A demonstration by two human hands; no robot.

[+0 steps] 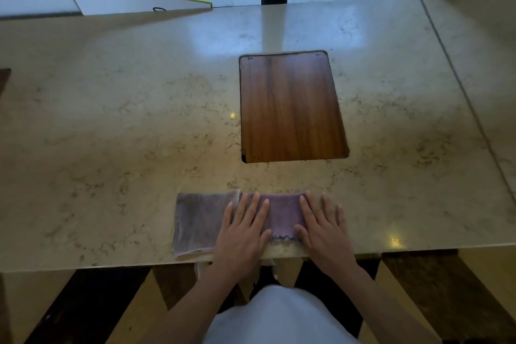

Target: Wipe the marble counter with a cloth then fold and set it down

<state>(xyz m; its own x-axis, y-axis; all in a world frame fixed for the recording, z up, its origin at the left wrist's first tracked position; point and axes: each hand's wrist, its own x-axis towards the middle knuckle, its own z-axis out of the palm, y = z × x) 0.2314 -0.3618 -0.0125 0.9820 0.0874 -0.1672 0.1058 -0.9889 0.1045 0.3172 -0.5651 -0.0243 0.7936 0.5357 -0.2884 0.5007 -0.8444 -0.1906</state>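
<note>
**A:** From the head camera, what holds anything here?

**B:** Nothing like a bowl or tray. The nearest to it is the marble counter (139,120), a polished beige slab with thin brown veining and pale window glare on its far half. Set flush into a rounded rectangular cut-out is a wooden panel (291,106), glossy, reddish-brown, grain running away from the person. Nothing lies on it.

**A:** And the cloth?

**B:** The cloth (201,220) lies flat at the near edge of the counter, just in front of the person. It looks like soft terry, a long rectangle. The left part is greyish-mauve with a pale stitched hem; the right part is a stronger purple with a scalloped near edge. That may be a folded-over layer, though I can't be sure from this angle.

**A:** Hands?

**B:** Both rest palm-down. The left hand (243,232) presses the middle of the cloth, fingers straight and slightly spread. The right hand (324,229) lies over the cloth's right end, fingers likewise splayed flat, the outer ones on bare marble. Neither pinches anything.

**A:** Any writing?

**B:** None readable. A white board (125,0) with a yellow-green edge leans at the far left, with a small dark mark too tiny to read.
</note>
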